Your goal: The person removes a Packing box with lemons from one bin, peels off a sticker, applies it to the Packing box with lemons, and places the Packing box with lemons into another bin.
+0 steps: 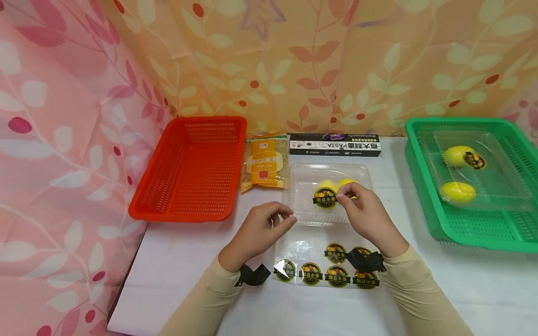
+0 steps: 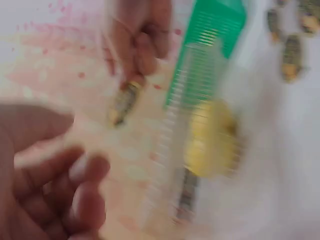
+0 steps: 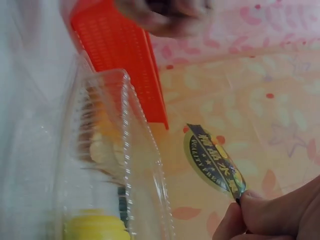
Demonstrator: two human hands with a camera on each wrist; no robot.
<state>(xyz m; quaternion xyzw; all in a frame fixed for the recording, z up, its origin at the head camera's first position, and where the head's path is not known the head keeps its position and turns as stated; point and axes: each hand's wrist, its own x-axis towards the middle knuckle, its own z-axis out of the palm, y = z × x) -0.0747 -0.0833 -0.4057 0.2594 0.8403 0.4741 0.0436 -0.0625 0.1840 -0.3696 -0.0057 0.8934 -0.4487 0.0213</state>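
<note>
Head view: the right hand [image 1: 365,212] pinches a round sticker [image 1: 325,198] over the clear clamshell box [image 1: 308,212] holding yellow lemons [image 1: 332,185], at table centre. At nine o'clock, the left hand [image 1: 262,228], fingers curled, touches the box's corner. Sticker sheet [image 1: 325,268] lies at six o'clock.

Counts: 2 baskets, one orange [image 1: 191,170], one green [image 1: 475,228]. 2 clear clamshell boxes [image 1: 325,219] [image 1: 496,186], 2 lemons in each. 1 noodle bag [image 1: 264,163]. 1 pasta box [image 1: 335,144]. 6 stickers on the backing sheet [image 1: 294,247], 1 sticker [image 3: 214,159] pinched in fingers.
</note>
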